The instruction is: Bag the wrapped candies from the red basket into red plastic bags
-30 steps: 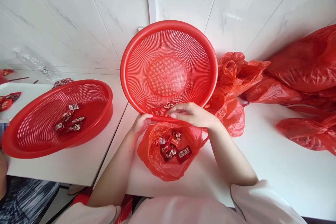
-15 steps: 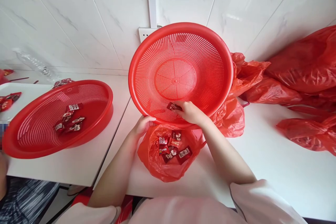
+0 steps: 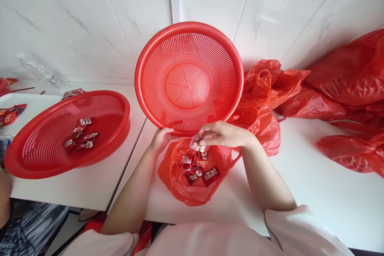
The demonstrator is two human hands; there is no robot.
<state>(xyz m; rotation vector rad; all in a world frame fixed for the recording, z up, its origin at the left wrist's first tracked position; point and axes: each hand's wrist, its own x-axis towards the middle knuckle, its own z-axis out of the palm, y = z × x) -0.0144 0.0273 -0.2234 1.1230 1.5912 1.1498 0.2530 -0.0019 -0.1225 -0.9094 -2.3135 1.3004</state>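
1. Mostly white: a tabletop (image 3: pixel 312 204) runs across the view, crossed left of centre by a dark seam.
2. Behind stands a wall of pale, grey-veined tiles (image 3: pixel 78 12), with one upright strip (image 3: pixel 175 0) fixed to it.
3. Two red baskets: the held basket (image 3: pixel 187 86) tilts so its inside faces the person, and the side basket (image 3: pixel 42 144) sits on the left.
4. Two hands, apart: the left hand (image 3: pixel 161 140) is clamped on the held basket's lower rim, thumb over it; the right hand (image 3: pixel 223 134) pinches one packet.
5. That one pinched packet (image 3: pixel 196 144), blurred, is above the mouth of the single open bag (image 3: pixel 192 198).
6. At least five packets lie inside this bag, and at least five in the side basket.
7. Several red bags (image 3: pixel 345 84) crowd the right; they overlap too much to count.
8. Far left: one white tray (image 3: pixel 39 102) bearing packets, one clear bottle (image 3: pixel 40 70), and part of another person (image 3: pixel 36 224).
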